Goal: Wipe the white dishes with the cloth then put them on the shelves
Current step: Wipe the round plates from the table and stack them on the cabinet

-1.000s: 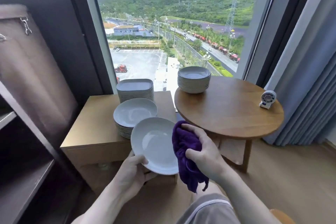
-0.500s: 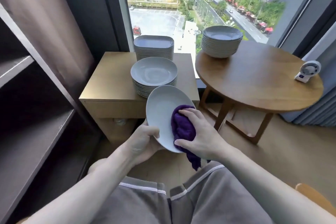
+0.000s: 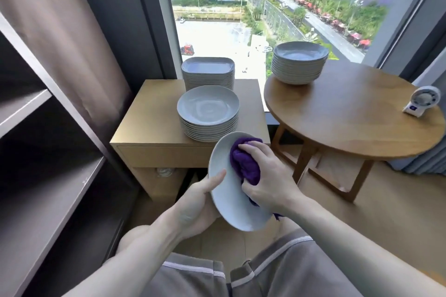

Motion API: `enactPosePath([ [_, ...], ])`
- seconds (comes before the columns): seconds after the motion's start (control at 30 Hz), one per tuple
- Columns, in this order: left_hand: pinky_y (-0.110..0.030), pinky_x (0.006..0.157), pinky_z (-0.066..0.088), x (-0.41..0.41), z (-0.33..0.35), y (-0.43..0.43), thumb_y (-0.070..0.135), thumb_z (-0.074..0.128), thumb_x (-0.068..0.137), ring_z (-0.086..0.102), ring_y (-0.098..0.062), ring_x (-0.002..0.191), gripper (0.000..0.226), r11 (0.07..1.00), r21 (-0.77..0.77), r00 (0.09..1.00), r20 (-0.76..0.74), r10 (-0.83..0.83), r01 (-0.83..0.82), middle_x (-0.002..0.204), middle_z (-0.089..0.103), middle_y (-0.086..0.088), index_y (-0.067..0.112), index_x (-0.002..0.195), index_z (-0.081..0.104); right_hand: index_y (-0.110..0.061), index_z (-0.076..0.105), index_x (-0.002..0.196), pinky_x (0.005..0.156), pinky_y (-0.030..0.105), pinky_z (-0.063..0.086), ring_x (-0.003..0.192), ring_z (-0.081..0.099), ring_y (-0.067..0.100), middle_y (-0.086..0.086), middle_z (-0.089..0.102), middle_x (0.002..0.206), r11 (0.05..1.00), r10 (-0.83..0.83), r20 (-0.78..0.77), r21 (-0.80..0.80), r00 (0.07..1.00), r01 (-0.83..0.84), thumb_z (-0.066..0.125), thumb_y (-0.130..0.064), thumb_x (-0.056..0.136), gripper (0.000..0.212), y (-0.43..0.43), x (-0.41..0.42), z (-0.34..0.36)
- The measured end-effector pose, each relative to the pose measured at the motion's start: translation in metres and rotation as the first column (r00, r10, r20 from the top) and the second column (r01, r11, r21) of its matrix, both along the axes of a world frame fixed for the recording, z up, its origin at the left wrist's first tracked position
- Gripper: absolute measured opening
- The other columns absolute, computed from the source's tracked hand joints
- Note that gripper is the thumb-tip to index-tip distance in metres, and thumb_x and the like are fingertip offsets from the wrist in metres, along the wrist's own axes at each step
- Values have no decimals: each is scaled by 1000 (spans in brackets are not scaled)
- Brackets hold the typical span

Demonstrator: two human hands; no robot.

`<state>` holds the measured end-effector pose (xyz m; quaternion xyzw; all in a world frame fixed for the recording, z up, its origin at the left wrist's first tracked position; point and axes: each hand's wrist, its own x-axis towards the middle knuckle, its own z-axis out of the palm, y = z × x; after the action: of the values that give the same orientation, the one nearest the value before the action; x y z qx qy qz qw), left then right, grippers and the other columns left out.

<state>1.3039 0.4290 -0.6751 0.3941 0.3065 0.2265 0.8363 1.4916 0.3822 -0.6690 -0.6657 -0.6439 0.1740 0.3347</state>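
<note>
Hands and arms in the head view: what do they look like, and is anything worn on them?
The left hand and right hand are bare: no gloves, rings or watch show. Both forearms are bare too, with no sleeves in view. Below them are grey shorts with a white stripe near the hem.

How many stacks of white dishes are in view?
3: round white plates at the front of the light wooden cabinet, squarish white plates behind them, round white bowls on the round wooden table. The left hand holds one loose plate.
</note>
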Motion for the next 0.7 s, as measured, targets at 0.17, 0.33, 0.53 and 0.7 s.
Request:
enactPosePath([
  [0.17, -43, 106, 55, 6, 1, 4, 61, 52, 100, 60, -32, 134, 61, 988, -66, 990, -10, 141, -141, 143, 63, -19, 17, 139, 67, -28, 51, 144, 111, 33, 38, 135, 42, 19, -7, 42, 152, 979, 194, 46, 45, 980, -196, 74, -22, 81, 68, -3, -27, 11],
  [0.33, -47, 98, 59, -1, 8, 19, 80, 52, 89, 65, -36, 128, 82, 956, -132, 964, 14, 266, -262, 138, 66, -20, 11, 127, 75, -37, 43, 147, 108, 39, 43, 136, 38, 18, -14, 35, 155, 925, 377, 169, -108, 911, -363, 75, -26, 79, 76, -12, -32, 17],
  [0.53, -43, 100, 57, -9, 11, 30, 78, 34, 98, 62, -33, 132, 77, 960, 52, 962, 23, 273, -274, 143, 64, -16, 21, 135, 70, -41, 42, 144, 101, 28, 46, 132, 41, 16, -15, 38, 148, 888, 437, 262, -281, 861, -365, 78, -31, 79, 76, -13, -18, 6],
  [0.7, -45, 106, 55, -9, 14, 33, 73, 26, 104, 61, -31, 134, 73, 951, 168, 963, -20, 267, -260, 144, 64, -13, 23, 144, 61, -36, 47, 144, 97, 20, 41, 130, 45, 16, -13, 43, 145, 934, 299, 253, -275, 920, -228, 75, -30, 79, 70, -5, 4, -1],
])
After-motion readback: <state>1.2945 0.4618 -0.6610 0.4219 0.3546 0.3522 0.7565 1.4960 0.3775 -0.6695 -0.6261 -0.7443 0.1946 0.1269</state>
